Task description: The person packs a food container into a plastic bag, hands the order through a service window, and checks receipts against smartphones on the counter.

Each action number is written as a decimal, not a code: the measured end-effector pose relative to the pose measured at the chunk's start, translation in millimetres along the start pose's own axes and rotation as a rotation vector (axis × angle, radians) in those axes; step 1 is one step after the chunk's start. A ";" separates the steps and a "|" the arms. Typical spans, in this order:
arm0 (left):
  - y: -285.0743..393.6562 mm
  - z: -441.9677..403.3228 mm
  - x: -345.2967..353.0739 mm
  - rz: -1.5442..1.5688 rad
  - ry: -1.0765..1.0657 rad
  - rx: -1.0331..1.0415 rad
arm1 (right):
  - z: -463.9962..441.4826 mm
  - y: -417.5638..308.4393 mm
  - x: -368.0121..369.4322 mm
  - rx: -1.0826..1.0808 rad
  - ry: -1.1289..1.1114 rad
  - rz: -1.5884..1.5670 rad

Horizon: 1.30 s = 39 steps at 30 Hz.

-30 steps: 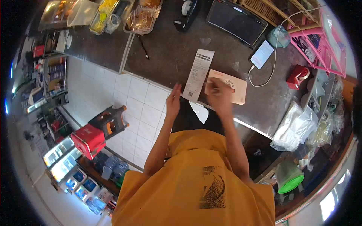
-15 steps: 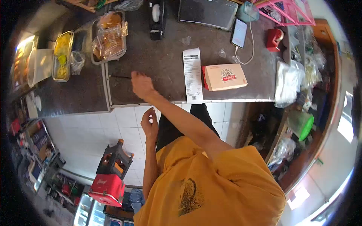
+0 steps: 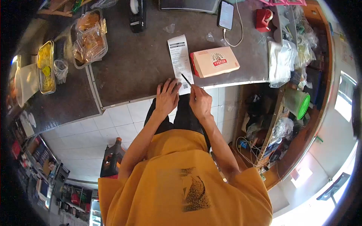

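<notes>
Receipt (image 3: pixel 176 56) lies flat on the dark counter (image 3: pixel 128 71) straight ahead of you, its near end at the six o'clock edge; take it as the centre of the dial, twelve pointing away from you. Your right hand (image 3: pixel 201 101), at five o'clock, pinches a thin dark pen (image 3: pixel 186 79) between thumb and fingers, tip over the paper's lower half; you cannot tell whether it touches. Your left hand (image 3: pixel 167 100), at seven, holds nothing, its fingers loosely spread and the fingertips at the slip's lower left edge.

Just beside the paper, at three o'clock, you have a pale printed box (image 3: pixel 222 62) with a red side. Toward half past one a lit phone (image 3: pixel 225 16) lies on its cable, and at two stands a red tape dispenser (image 3: pixel 264 20). Farther out at three are clear plastic bags (image 3: pixel 281 60). Around half past ten sits a black tape dispenser (image 3: pixel 138 22); between nine and ten, a tray of wrapped food (image 3: pixel 89 39); at nine, a tray of yellow food (image 3: pixel 46 67).
</notes>
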State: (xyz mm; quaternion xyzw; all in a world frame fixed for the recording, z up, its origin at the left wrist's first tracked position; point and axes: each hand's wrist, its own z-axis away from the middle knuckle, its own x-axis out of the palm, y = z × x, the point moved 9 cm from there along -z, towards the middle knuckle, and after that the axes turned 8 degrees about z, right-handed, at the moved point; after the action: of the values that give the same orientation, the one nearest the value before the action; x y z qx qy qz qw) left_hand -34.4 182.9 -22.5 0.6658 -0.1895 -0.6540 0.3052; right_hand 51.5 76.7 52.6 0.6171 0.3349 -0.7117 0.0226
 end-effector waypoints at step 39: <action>33.0 -72.4 15.0 0.718 0.392 -0.365 | -129.4 193.6 -61.2 0.209 0.009 -0.071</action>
State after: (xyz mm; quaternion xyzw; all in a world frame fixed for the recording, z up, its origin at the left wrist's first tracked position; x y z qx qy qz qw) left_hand 43.0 160.2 -15.2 0.6044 -0.2289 -0.3909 0.6554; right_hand 264.0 -31.3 18.6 0.6070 0.2809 -0.7403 -0.0686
